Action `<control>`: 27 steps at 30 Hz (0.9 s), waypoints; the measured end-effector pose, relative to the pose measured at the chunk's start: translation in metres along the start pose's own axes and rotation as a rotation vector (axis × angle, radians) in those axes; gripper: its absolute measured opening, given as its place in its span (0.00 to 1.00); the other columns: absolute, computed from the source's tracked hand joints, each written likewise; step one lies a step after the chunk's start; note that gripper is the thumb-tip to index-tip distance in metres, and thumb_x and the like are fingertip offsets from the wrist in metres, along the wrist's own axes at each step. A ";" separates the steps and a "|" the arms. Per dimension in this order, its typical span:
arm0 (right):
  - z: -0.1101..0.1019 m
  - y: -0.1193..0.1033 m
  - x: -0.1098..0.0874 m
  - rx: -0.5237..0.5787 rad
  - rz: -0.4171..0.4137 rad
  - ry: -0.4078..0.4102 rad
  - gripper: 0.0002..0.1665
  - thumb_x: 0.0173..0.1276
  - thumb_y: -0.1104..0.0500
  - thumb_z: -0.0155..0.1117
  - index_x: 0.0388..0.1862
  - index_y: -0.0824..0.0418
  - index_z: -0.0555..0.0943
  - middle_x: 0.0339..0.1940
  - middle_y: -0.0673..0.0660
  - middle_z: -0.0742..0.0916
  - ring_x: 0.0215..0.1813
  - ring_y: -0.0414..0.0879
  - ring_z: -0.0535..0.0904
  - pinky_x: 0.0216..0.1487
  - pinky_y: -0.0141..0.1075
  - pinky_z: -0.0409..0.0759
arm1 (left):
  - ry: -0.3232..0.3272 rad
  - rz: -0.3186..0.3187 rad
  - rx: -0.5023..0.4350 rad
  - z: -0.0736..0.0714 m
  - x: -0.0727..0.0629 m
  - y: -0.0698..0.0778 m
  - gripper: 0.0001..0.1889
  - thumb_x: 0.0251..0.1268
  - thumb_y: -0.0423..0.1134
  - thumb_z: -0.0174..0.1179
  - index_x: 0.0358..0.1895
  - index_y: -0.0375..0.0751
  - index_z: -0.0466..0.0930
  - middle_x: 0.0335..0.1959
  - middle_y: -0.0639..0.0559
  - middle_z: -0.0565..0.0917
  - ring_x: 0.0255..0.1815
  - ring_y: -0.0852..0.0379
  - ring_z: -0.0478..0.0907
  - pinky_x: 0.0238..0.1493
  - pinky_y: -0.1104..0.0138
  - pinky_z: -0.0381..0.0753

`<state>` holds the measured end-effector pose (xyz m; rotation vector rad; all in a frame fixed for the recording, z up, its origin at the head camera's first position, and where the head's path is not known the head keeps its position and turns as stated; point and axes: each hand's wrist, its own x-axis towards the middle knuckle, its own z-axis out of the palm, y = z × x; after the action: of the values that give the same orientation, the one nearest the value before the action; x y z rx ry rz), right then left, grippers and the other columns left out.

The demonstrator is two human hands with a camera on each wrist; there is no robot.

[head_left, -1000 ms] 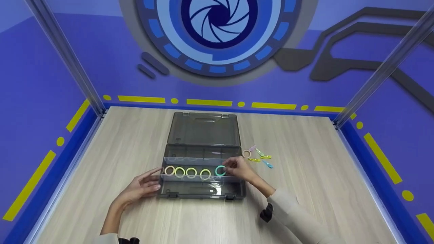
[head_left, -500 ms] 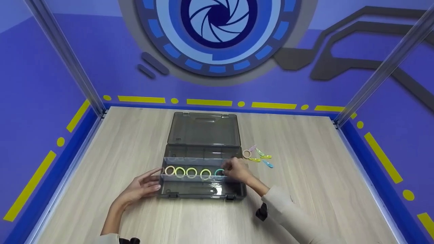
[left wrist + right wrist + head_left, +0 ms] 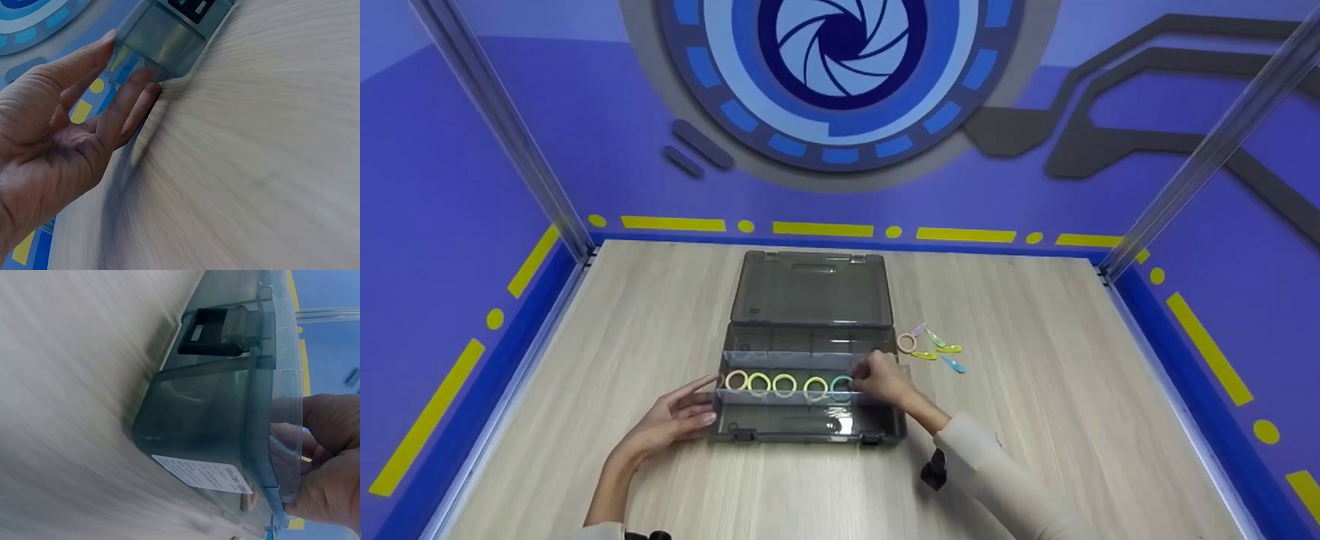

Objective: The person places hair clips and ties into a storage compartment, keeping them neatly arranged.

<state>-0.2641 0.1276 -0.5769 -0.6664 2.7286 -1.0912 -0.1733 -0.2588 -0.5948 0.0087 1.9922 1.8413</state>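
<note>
A smoky grey divided storage box (image 3: 787, 421) stands with its lid folded back. In its middle compartment a peach hair tie (image 3: 736, 370) and three yellow hair ties (image 3: 784, 376) stand in a row. At the row's right end my right hand (image 3: 885, 380) pinches a teal hair tie (image 3: 834, 383); part of the tie is behind the fingers. The right wrist view has that hand (image 3: 332, 458) reaching over the box wall, the tie hidden there. My left hand (image 3: 669, 420) touches the box's left side with fingers extended, as the left wrist view confirms.
Right of the box lie another peach hair tie (image 3: 907, 343) and several snap hair clips, among them a blue one (image 3: 953, 364) and a green one (image 3: 934, 337). The lid (image 3: 813, 291) lies behind the box. Blue walls border the wooden table (image 3: 1035, 390).
My right hand has shifted slightly left and down, bringing the teal hair tie closer to the nearest yellow one. The left hand stays at the box's side.
</note>
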 end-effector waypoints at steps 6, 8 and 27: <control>0.002 -0.001 0.000 0.016 0.022 -0.020 0.06 0.56 0.71 0.75 0.33 0.71 0.88 0.27 0.62 0.91 0.29 0.46 0.86 0.30 0.35 0.84 | 0.001 0.000 0.003 0.001 -0.002 -0.003 0.40 0.71 0.36 0.65 0.81 0.42 0.55 0.69 0.33 0.70 0.60 0.57 0.79 0.55 0.62 0.86; 0.002 -0.002 0.000 0.020 0.025 -0.027 0.06 0.56 0.71 0.75 0.33 0.71 0.88 0.28 0.63 0.91 0.29 0.46 0.85 0.30 0.35 0.83 | -0.008 0.010 0.005 0.001 -0.002 -0.003 0.40 0.71 0.36 0.65 0.82 0.41 0.55 0.69 0.31 0.69 0.61 0.55 0.79 0.55 0.62 0.86; -0.031 0.001 -0.003 0.189 -0.056 -0.097 0.11 0.64 0.75 0.64 0.44 0.77 0.86 0.36 0.69 0.90 0.32 0.49 0.86 0.30 0.28 0.83 | -0.015 0.015 -0.002 -0.001 0.002 -0.004 0.40 0.71 0.36 0.65 0.81 0.42 0.55 0.70 0.31 0.69 0.63 0.53 0.79 0.58 0.60 0.85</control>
<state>-0.2706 0.1486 -0.5555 -0.7491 2.5004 -1.2748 -0.1741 -0.2594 -0.5989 0.0364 1.9860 1.8467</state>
